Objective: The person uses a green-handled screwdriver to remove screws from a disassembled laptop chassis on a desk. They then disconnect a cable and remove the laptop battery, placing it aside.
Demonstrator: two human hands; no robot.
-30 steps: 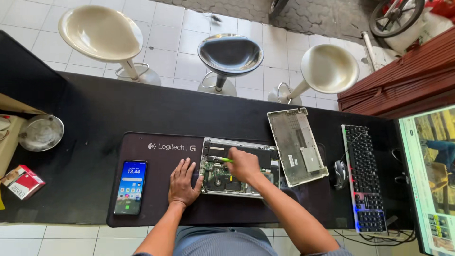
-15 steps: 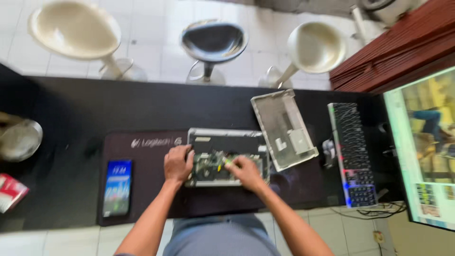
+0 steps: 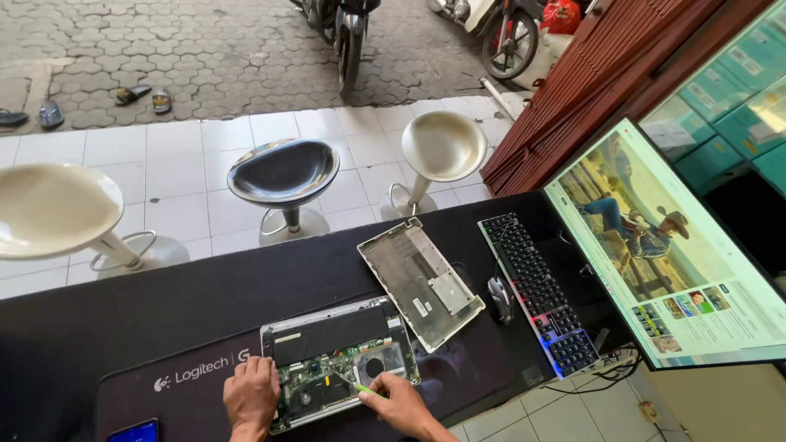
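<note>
Now pinching a green-handled screwdriver (image 3: 354, 383) in the right hand (image 3: 401, 403), tip over the opened laptop (image 3: 337, 360) at six o'clock; left hand (image 3: 251, 395) spread flat on its nine o'clock edge; removed bottom cover (image 3: 420, 282) at two o'clock.

phone (image 3: 133, 431): cut by bottom edge | monitor (image 3: 663, 245): right side cropped | laptop (image 3: 336, 360) near edge: behind hands

The single head camera is looking steeply down and forward from above the near edge of the black desk (image 3: 123, 319), catching the hands at the bottom border close by, the stools (image 3: 282, 176) farther off, the paved yard at the far top, and the monitor (image 3: 655, 254) slanting at right.
</note>
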